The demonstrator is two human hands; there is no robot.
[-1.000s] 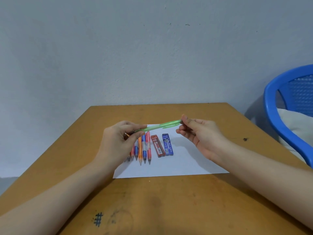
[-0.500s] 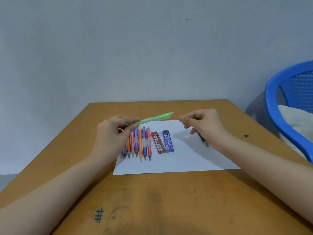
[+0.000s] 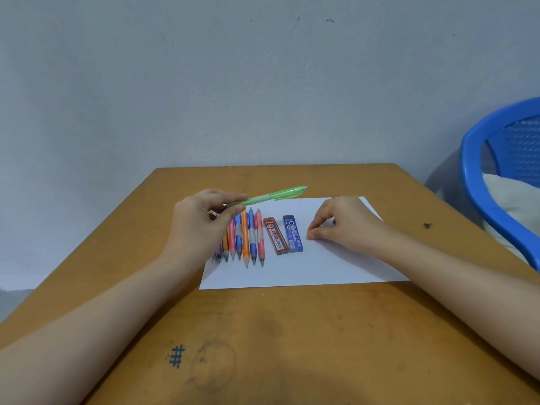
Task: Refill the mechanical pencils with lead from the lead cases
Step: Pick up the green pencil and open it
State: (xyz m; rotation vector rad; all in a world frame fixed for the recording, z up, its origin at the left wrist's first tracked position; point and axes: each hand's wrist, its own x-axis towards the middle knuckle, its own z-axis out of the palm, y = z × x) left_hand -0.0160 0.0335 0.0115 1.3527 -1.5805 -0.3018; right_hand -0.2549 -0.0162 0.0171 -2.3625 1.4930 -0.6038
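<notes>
- Pinching the green mechanical pencil (image 3: 264, 198) by its tip end, left hand (image 3: 201, 226) fingers clamp it above the row of pencils (image 3: 247, 238)
- right hand (image 3: 347, 226) thumb and forefinger tips meet on the white paper (image 3: 321, 267), just beside the blue lead case (image 3: 293, 233); whether they hold anything cannot be told
- its label reads "PENCIL LEAD"; red lead case (image 3: 276, 235) lies alongside
- scuffed wooden table (image 3: 292, 331), inked "#" mark (image 3: 176, 355); blue plastic chair (image 3: 479, 185)

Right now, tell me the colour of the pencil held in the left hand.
Light green; the pencil, gripped by the left hand, shows best in the head view.
</notes>
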